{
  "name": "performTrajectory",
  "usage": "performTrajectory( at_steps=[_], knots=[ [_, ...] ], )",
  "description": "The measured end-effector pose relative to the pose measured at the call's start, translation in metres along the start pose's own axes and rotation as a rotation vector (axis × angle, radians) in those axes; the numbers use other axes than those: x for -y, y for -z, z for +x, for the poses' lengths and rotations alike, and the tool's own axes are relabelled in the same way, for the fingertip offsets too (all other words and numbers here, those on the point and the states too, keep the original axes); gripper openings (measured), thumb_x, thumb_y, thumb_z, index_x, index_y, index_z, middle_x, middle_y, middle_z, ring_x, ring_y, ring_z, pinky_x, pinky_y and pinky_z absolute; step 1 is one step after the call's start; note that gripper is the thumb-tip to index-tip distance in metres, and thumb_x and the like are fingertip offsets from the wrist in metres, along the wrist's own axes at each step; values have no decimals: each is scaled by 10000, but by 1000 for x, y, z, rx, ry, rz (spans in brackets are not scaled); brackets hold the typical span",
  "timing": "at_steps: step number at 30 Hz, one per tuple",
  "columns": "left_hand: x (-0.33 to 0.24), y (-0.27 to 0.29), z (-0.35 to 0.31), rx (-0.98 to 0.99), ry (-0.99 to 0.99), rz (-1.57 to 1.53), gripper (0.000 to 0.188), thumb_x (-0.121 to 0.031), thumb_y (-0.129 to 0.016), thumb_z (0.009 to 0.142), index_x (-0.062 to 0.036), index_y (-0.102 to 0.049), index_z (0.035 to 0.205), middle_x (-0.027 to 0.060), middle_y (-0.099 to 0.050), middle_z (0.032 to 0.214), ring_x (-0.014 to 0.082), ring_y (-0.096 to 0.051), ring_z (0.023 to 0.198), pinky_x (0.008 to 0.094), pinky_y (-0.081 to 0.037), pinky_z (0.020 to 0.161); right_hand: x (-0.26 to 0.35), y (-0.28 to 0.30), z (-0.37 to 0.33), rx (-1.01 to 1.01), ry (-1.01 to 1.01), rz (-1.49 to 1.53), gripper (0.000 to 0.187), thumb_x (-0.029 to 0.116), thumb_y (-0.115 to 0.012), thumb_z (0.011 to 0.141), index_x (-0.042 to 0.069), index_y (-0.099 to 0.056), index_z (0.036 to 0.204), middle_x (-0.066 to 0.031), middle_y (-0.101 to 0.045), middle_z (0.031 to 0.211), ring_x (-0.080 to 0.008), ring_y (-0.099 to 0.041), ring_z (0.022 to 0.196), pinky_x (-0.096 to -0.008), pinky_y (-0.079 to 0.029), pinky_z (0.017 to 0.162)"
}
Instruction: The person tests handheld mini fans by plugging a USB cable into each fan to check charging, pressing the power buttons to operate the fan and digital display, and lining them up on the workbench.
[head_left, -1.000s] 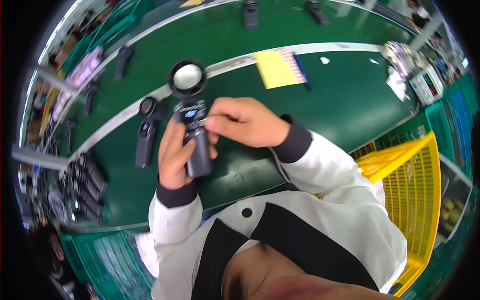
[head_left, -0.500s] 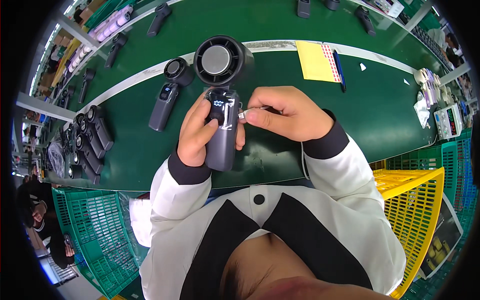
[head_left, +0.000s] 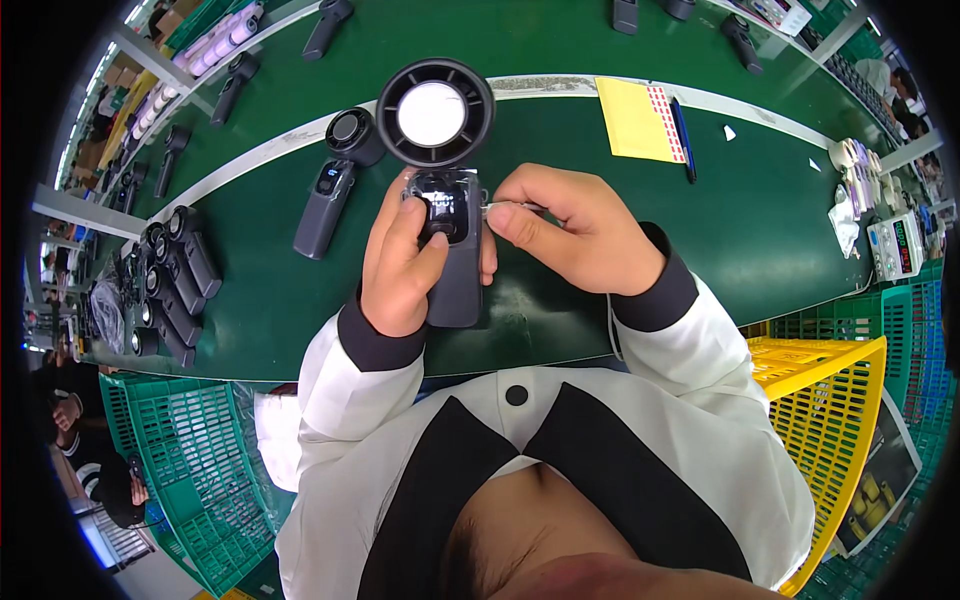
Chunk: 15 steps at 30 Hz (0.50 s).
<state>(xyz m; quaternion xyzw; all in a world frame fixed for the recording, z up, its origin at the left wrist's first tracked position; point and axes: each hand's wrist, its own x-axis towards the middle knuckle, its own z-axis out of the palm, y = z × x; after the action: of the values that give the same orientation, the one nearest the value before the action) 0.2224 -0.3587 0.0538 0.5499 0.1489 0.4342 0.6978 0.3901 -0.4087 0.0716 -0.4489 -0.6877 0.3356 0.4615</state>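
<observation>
My left hand (head_left: pixel 395 270) is wrapped round a dark grey handheld fan (head_left: pixel 456 295), its thumb lying by the lit display on the handle. The fan's round head points away from me, and its centre disc shines white. Clear film covers the display area. At the handle's right side my right hand (head_left: pixel 585 230) pinches a cable plug (head_left: pixel 497 206). The plug meets the fan's edge; I cannot tell how far in it sits. A thin white cable (head_left: pixel 613 330) hangs below my right wrist. Left of the held fan, a second handheld fan (head_left: pixel 325 212) lies with its small display lit.
Several dark fans (head_left: pixel 180 270) are heaped at the green table's left edge. A yellow pad (head_left: pixel 635 120) and a blue pen (head_left: pixel 684 140) lie far right of centre. A white meter (head_left: pixel 895 246) stands at the right end. A yellow basket (head_left: pixel 825 410) and a green crate (head_left: pixel 190 470) flank me.
The held fan has tilted and shifted slightly up and right, its centre disc turning from grey to bright white. The plug's metal tip, visible before, is now largely hidden at the fan's side.
</observation>
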Motion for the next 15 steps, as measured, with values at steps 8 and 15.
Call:
performTrajectory(
  at_steps=[8,15],
  knots=[
    [4,-2,-5,-40,-54,313,522,49,-336,695,43,-299,1216,161,-548,817,215,-531,582,255,-454,557,-6,-2,1,12,87,-12,135,104,-512,892,39,-530,775,-15,-603,681,-107,-471,553,-193,-366,532],
    [3,-4,-8,30,-16,146,515,40,-340,702,40,-311,1216,163,-548,818,210,-532,586,253,-453,548,1,15,0,165,48,24,133,95,-518,885,39,-532,765,-17,-638,693,-103,-474,544,-189,-371,533]
  ],
)
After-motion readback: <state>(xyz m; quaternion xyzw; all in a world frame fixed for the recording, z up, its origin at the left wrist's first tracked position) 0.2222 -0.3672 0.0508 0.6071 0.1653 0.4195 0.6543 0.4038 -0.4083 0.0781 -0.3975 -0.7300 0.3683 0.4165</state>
